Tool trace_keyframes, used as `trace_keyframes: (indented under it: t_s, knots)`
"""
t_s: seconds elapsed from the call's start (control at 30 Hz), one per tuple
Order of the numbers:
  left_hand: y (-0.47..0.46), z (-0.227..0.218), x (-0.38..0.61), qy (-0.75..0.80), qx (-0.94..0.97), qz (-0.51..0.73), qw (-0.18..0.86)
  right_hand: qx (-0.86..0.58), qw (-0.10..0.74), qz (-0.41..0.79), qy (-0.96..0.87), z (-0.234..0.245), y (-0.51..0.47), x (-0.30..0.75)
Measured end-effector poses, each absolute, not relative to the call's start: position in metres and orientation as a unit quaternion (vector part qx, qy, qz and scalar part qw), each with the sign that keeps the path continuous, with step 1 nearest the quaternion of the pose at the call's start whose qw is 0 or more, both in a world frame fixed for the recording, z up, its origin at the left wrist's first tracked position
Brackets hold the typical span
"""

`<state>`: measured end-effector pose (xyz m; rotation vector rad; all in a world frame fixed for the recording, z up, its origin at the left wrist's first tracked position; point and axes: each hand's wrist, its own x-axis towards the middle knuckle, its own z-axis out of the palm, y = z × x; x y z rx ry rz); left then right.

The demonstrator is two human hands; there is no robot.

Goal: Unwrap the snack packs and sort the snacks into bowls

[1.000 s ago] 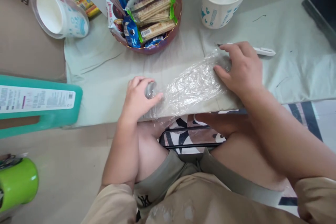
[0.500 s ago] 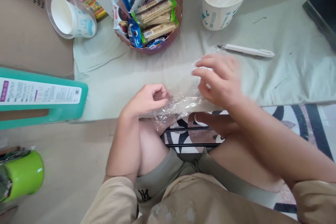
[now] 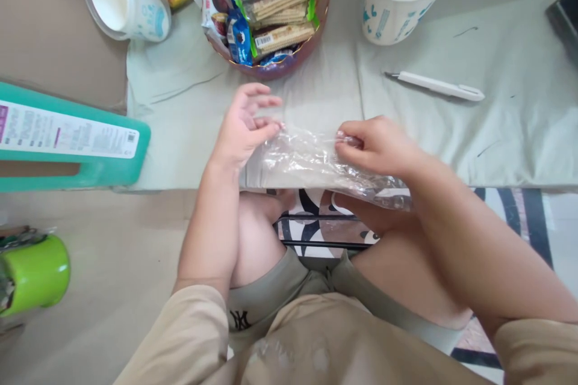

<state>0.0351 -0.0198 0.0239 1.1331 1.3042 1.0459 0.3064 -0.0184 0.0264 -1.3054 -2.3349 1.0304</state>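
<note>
A crinkled sheet of clear plastic film (image 3: 300, 159) stretches between my two hands at the table's front edge. My left hand (image 3: 248, 123) pinches its left end between thumb and index finger, while the other fingers stay spread. At the other end, my right hand (image 3: 379, 144) is closed on the film with thumb and fingers pressed together. Part of the film hangs over the edge below my right hand. Whether it is a bag or a flat sheet, I cannot tell.
Behind my hands stands a pink glass bowl (image 3: 324, 18) of wrapped snacks. A paper bucket (image 3: 397, 18) and a white utility knife (image 3: 440, 85) lie to the right. On the left are nested cups (image 3: 149, 15) and a teal container (image 3: 139, 153); a green bin (image 3: 40, 274) stands on the floor.
My left hand has moved up and its outer fingers have spread. My right hand has lowered and closed on the film, which now lies more stretched out. The view has shifted slightly.
</note>
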Motion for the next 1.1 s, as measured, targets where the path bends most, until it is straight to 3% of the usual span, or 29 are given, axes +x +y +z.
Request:
trace_keyframes:
  t_s: [0.1, 0.23, 0.43, 0.6, 0.73, 0.9, 1.1]
  knots:
    - [-0.016, 0.017, 0.038, 0.522, 0.376, 0.562, 0.519, -0.513, 0.250, 0.403, -0.715, 0.028, -0.019, 0.317]
    - [-0.020, 0.010, 0.056, 0.496, 0.309, 0.522, 0.621, -0.562, 0.366, 0.481, -0.565, 0.028, -0.022, 0.313]
    - [-0.029, 0.006, 0.088, 0.504, 0.320, 0.602, 0.529, -0.501, 0.478, 0.604, -0.395, 0.016, -0.023, 0.303]
    - [-0.043, 0.019, 0.104, 0.492, 0.262, 0.493, 0.668, -0.464, 0.567, 0.592, -0.336, 0.020, -0.029, 0.304]
    - [-0.042, 0.026, 0.110, 0.412, 0.292, 0.368, 0.781, -0.470, 0.544, 0.593, -0.363, 0.026, -0.039, 0.301]
    - [-0.025, 0.021, 0.106, 0.497, 0.338, 0.427, 0.675, -0.526, 0.410, 0.545, -0.508, 0.020, -0.047, 0.294]
    - [-0.022, 0.022, 0.097, 0.544, 0.359, 0.374, 0.660, -0.509, 0.415, 0.567, -0.497, 0.005, -0.042, 0.291]
